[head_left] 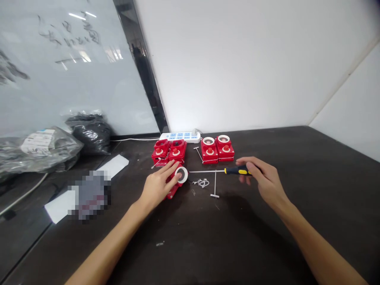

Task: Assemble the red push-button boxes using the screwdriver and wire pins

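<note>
my left hand (157,187) lay nearest, its fingers (170,170) clamped on the red button box (172,192) on the dark surface (261,225), steadying it; my right hand (265,176) gripped the screwdriver (239,170), its shaft level, just beside the white ring (181,174).

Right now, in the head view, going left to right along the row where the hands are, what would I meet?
White paper sheet, left hand, red box, twisted wire, yellow-and-black screwdriver, right hand.
</note>
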The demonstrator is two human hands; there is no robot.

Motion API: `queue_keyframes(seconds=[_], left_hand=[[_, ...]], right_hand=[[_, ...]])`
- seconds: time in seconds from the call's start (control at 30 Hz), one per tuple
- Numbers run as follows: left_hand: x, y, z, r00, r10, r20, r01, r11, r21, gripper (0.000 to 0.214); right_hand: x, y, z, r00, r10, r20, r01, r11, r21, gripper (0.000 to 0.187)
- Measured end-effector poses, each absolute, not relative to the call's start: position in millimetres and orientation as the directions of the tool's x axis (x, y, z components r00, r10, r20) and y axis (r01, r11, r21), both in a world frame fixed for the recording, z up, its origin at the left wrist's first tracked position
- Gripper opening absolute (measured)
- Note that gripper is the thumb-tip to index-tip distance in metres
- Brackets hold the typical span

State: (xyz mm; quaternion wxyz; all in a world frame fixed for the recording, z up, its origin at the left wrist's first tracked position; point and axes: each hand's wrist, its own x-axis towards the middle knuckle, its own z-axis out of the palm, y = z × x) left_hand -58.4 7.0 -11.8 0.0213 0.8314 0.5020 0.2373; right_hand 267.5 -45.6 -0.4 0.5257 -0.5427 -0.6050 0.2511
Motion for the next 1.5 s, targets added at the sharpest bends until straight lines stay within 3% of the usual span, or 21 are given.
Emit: queue_keyframes(seconds=[0.1, 0.27, 0.4, 0.63, 0.8, 0.97, 1.13, 1.23, 1.5], left_hand=[[-55.1, 3.0, -11.1, 0.39, 0.841, 0.374, 0.846, -0.488, 0.214, 0.043], [-57.0, 0.0, -10.3, 0.374, 0.846, 0.381, 0.871, -0.461, 0.17, 0.044], [-56.1, -2.5, -12.9, 0.368, 0.838, 0.403, 0.886, -0.447, 0.12, 0.042], [-46.6, -10.0, -17.5, 0.465, 0.774, 0.429, 0.87, -0.489, -0.06, 0.041], [-47.4, -7.3, -13.0, 0.432, 0.798, 0.42, 0.882, -0.471, -0.013, 0.038], [-47.5, -6.4, -11.9, 0.375, 0.814, 0.443, 0.899, -0.436, 0.039, 0.037], [-48.8, -7.6, -11.5, 0.306, 0.842, 0.444, 0.914, -0.39, 0.111, 0.037], [-50.5, -7.8, -10.4, 0.281, 0.849, 0.447, 0.915, -0.377, 0.143, 0.036], [-54.3, -6.1, -8.8, 0.241, 0.857, 0.456, 0.904, -0.369, 0.217, 0.035]], right_hand=[[270.8, -40.4, -5.7, 0.245, 0.937, 0.248, 0.365, 0.148, -0.919, 0.032], [278.7, -28.8, -16.0, 0.141, 0.963, 0.229, 0.25, 0.189, -0.95, 0.033], [278.9, -21.6, -26.9, 0.199, 0.98, 0.011, 0.265, -0.043, -0.963, 0.041], [279.7, -21.6, -28.0, 0.116, 0.947, 0.299, 0.326, 0.249, -0.912, 0.027], [273.8, -24.2, -28.1, 0.169, 0.977, 0.131, 0.263, 0.084, -0.961, 0.038], [275.6, -26.2, -23.5, 0.075, 0.963, 0.258, 0.293, 0.226, -0.929, 0.032], [274.4, -28.1, -22.9, 0.124, 0.982, 0.139, 0.339, 0.09, -0.937, 0.035], [272.9, -29.2, -22.1, 0.095, 0.963, 0.252, 0.392, 0.197, -0.899, 0.027], [270.8, -28.7, -27.7, 0.093, 0.981, 0.17, 0.246, 0.143, -0.959, 0.034]])
